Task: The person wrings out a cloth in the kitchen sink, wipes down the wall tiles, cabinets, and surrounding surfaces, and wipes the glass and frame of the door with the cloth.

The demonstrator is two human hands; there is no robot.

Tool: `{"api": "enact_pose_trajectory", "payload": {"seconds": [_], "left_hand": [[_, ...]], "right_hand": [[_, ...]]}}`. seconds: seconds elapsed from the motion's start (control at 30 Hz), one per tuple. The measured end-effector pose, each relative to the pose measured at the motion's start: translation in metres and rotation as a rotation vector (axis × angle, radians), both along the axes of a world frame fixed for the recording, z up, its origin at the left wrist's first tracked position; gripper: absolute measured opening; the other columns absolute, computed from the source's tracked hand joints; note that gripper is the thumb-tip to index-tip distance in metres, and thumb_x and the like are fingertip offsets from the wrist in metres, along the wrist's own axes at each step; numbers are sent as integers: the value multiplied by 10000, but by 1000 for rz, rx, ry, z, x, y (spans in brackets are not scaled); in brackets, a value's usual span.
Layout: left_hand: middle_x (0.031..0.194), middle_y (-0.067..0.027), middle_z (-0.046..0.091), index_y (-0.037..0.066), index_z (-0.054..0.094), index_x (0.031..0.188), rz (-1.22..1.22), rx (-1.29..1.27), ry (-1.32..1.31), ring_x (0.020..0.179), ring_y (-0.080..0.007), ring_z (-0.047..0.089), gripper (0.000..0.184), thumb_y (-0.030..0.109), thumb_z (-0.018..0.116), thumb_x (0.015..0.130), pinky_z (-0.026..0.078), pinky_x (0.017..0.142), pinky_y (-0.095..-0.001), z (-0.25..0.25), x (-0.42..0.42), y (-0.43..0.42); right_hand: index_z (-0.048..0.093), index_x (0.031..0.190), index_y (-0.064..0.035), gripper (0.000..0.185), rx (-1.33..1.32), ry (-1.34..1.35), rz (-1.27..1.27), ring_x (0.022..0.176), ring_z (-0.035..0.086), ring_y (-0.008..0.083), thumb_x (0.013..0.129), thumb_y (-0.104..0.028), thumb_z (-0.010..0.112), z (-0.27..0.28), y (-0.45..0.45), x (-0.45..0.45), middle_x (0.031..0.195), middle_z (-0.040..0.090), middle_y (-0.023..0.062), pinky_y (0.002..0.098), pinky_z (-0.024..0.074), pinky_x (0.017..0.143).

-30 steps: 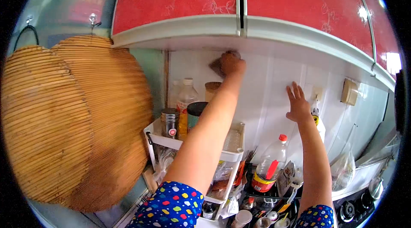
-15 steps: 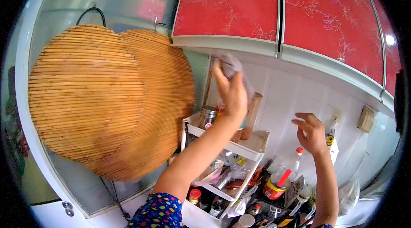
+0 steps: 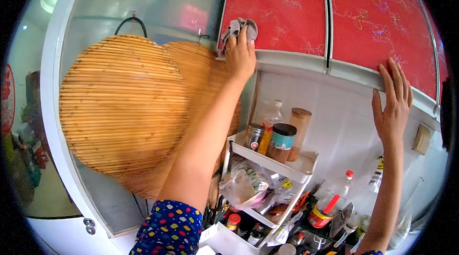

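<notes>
My left hand (image 3: 240,56) presses a crumpled grey cloth (image 3: 234,30) against the lower left corner of a red cabinet door (image 3: 277,11). Its fingers lie over the cloth. My right hand (image 3: 394,104) is spread, with nothing in it, at the pale bottom edge (image 3: 356,72) of the cabinet, its fingertips reaching the red door above. Two round slatted mats (image 3: 124,106) hang on the glass panel to the left of my left arm.
Below the cabinet stands a white tiered rack (image 3: 267,161) with a lidded jar (image 3: 282,140), bottles and bags. A red-capped bottle (image 3: 330,202) and utensils are to its right. A beige box (image 3: 421,139) sits on the wall.
The view has shifted left. My left hand has moved the cloth from the wall under the cabinet up onto the red door. My right hand has risen from the wall to the cabinet edge.
</notes>
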State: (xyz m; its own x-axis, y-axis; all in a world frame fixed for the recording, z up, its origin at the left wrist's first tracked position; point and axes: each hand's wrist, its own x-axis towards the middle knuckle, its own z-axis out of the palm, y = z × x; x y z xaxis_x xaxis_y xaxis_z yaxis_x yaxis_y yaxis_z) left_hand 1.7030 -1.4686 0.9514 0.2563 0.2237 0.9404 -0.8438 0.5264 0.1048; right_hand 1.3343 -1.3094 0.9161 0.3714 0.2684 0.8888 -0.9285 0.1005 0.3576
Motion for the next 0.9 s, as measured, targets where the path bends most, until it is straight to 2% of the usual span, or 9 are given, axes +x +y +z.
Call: {"api": "enact_pose_trajectory", "payload": {"seconds": [0.07,0.13,0.23,0.3,0.37,0.43,0.63,0.73,0.9], "left_hand": [[1179,-221,509,124,500,1312,140,19,-20,1078,-410,497,447,124,568,870,394,930,-501,11,24,2],[1141,-218,539,92,572,1224,-269,-32,100,1066,-412,498,410,9,550,823,388,945,-452,35,54,-16],[1133,-190,542,100,584,1213,-194,-202,330,1058,-391,494,425,-14,539,807,373,954,-448,49,59,30],[1128,-157,538,112,591,1209,81,-394,49,1058,-366,482,431,-20,535,803,363,964,-450,60,69,73],[1128,-134,529,122,592,1208,246,-451,-27,1062,-347,471,440,-27,532,798,355,972,-452,81,86,112],[1091,-186,548,104,600,1188,309,-611,-112,1038,-372,489,438,-14,494,780,384,934,-462,103,119,153],[1072,-162,513,125,626,1141,328,-661,386,1026,-357,512,343,96,588,801,408,904,-469,117,197,292],[1144,-176,468,105,591,1177,590,-619,338,1068,-353,460,365,97,583,812,388,940,-450,94,202,337],[1182,-202,452,54,460,1289,735,-593,235,1125,-376,414,470,99,564,833,367,966,-460,95,217,343]], "right_hand": [[494,1352,-170,570,-53,-14,-89,1351,360,233,800,-129,631,-3,-7,-1,1458,408,31,410,256,1126],[486,1362,-177,578,-37,-39,-112,1353,357,232,804,-136,633,-4,-7,-2,1462,402,27,406,257,1127],[474,1376,-192,591,-11,-59,-133,1358,349,231,809,-138,634,-5,-6,-3,1470,392,23,400,255,1132],[466,1384,-199,601,20,-52,-141,1366,336,230,811,-113,627,-5,-3,-3,1476,383,24,399,249,1139],[466,1384,-192,603,12,-61,-138,1365,339,231,809,-102,625,-5,-6,-5,1476,382,26,402,247,1140],[464,1385,-175,608,19,-70,-143,1362,345,233,806,-77,622,-6,-5,-4,1476,382,31,406,245,1141],[466,1377,-169,612,20,-56,-67,1366,341,232,796,-69,629,-6,-3,1,1474,382,36,406,248,1137],[457,1380,-174,632,36,-96,-31,1366,341,229,783,-74,639,-7,-4,4,1476,379,35,402,247,1135],[444,1386,-194,684,90,-163,6,1388,305,200,749,-35,631,-10,-1,6,1492,353,12,398,219,1158]]}}
